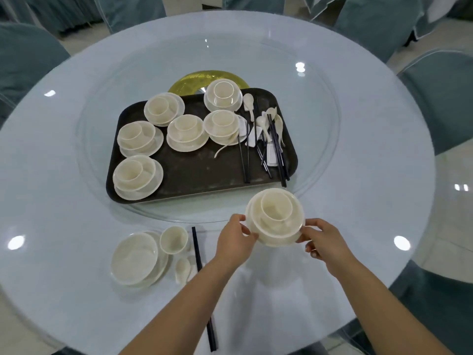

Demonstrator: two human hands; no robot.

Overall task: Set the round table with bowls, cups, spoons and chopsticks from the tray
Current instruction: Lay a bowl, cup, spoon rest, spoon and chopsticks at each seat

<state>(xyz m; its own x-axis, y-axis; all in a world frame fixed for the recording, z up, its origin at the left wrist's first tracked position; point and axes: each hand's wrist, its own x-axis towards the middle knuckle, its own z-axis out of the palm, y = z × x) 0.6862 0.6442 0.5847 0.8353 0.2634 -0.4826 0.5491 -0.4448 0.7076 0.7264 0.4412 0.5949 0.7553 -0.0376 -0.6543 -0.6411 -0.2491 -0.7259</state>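
You have your left hand (236, 235) and right hand (320, 240) clamped on opposite sides of a nested cream set of saucer, bowl and cup (275, 217), low and right of centre in the frame, likely gripped on both sides so the loose cup stays seated. It hangs over the round glass-topped desk (371, 149) just beside the finished place at lower left, cream bowl on saucer (135, 257), cup (174, 239), spoon (182, 270), black chopsticks (198, 260), so the next seat looks meant there. The dark rectangular tray (199, 172) at centre holds six more sets, with spoons and chopsticks (268, 139) heaped on its right.
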